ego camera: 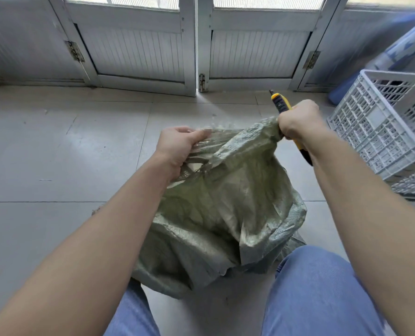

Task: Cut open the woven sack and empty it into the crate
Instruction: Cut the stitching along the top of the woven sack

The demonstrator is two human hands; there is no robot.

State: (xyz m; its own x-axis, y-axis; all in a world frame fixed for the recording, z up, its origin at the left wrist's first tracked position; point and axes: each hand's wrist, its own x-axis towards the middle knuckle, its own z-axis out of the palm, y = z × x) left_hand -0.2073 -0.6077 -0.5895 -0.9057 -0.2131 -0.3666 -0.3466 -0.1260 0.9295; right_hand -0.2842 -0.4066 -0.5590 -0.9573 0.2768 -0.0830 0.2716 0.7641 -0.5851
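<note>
A green woven sack point(221, 209) stands on the tiled floor between my knees, its top edge frayed and pulled wide. My left hand point(177, 146) grips the left part of the sack's top edge. My right hand point(298, 122) holds the right corner of that edge together with a yellow and black utility knife point(280, 103), whose tip points up and away from me. The white plastic crate point(381, 132) stands to the right of the sack, apart from it. What is inside the sack stays hidden.
White double doors point(196, 52) close off the far side, with a bolt at the floor. A blue patterned roll point(400, 44) leans behind the crate. My knees in blue jeans point(318, 294) frame the sack at the bottom. Grey floor tiles point(56, 154) stretch to the left.
</note>
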